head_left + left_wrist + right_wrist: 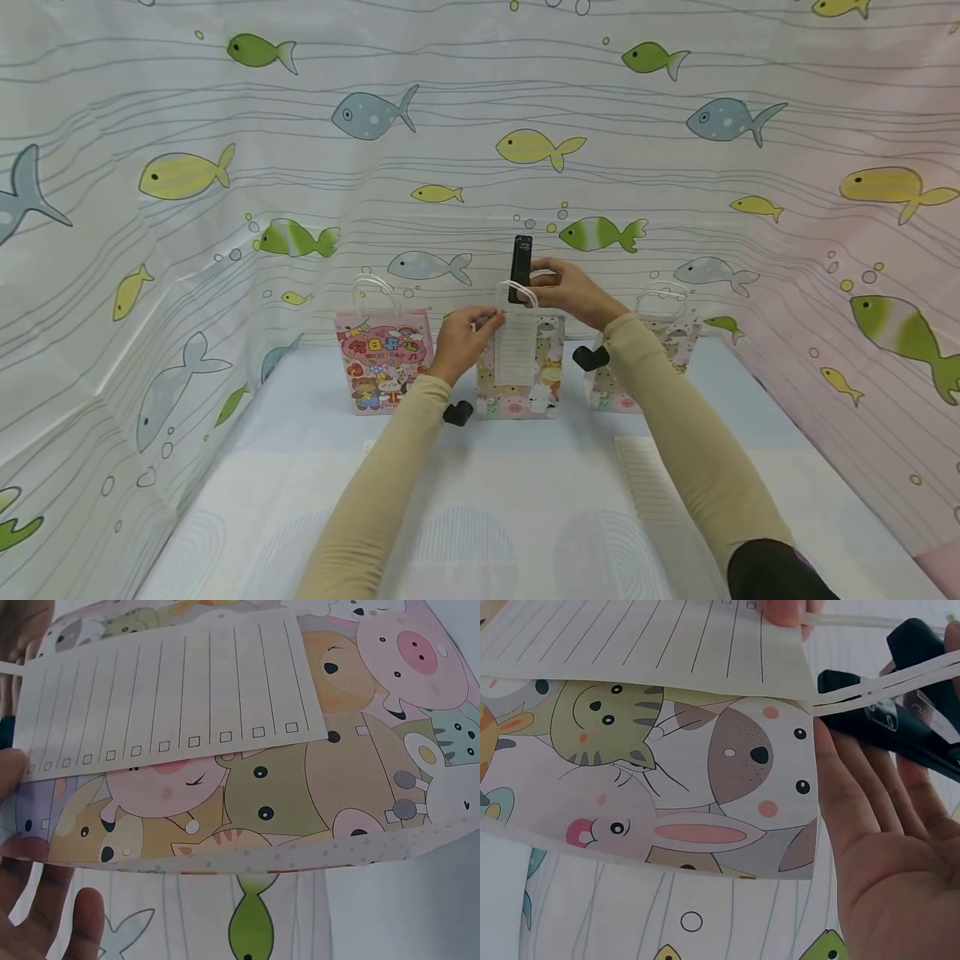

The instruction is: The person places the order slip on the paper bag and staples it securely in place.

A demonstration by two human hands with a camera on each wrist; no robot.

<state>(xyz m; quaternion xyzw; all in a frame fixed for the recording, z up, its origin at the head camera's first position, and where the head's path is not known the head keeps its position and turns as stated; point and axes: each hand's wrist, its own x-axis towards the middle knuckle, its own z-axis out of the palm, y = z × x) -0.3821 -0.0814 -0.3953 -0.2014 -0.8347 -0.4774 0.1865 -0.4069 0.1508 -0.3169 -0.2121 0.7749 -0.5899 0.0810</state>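
Black stapler (520,271) stands nearly upright just above centre in the head view, over the top edge of the middle bag (552,350). The right hand (566,287) holds it between thumb and fingers, reaching in from the right. White handles (528,292) rise from the bag beside it; in the right wrist view they cross in front of the stapler.

On the bag's front lies a list (515,352), cream paper with ruled lines and a row of small checkboxes. The left hand (465,340) pinches its upper left corner against the bag's edge, the thumb in front and the other fingers behind.

Left of centre, a pink bag (386,354) stands upright, partly behind the left forearm. Right of centre, a third bag (618,392) stands behind the right forearm. Both arms wear beige sleeves (382,492), with a dark piece (458,412) at each wrist. Another list (647,475) lies on the pale table (285,500) at lower right. Behind everything hangs a white sheet (465,75) printed with green, yellow and blue fish.
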